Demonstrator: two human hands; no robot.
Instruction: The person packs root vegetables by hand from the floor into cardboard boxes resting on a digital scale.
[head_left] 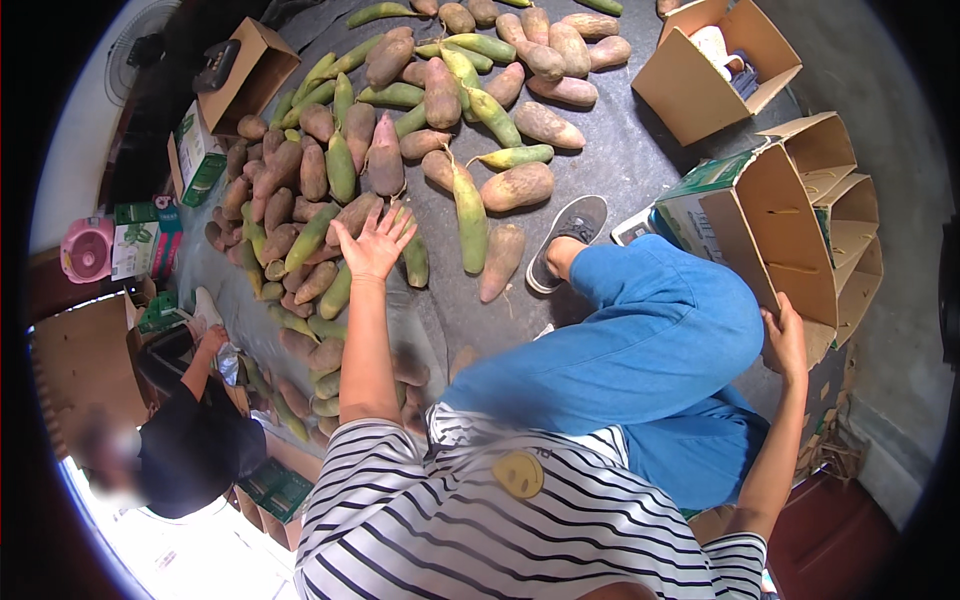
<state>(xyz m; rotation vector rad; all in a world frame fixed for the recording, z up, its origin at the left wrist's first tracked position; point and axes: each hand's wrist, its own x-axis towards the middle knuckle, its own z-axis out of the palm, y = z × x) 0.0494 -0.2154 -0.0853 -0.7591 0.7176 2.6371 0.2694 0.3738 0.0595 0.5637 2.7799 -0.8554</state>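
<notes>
My left hand is stretched over the vegetable pile with its fingers spread, holding nothing. Just ahead of its fingertips lies a pinkish radish-like root, and beside it a long green radish. To the right, my right hand grips the lower edge of an open cardboard box with green printed sides. The box lies tilted on its side against other cartons; part of my right fingers is hidden by its edge.
More green and pinkish-brown roots cover the dark floor sheet. An open carton with things inside stands at the far right. At left are a pink fan-like object, boxes and another person in dark clothes.
</notes>
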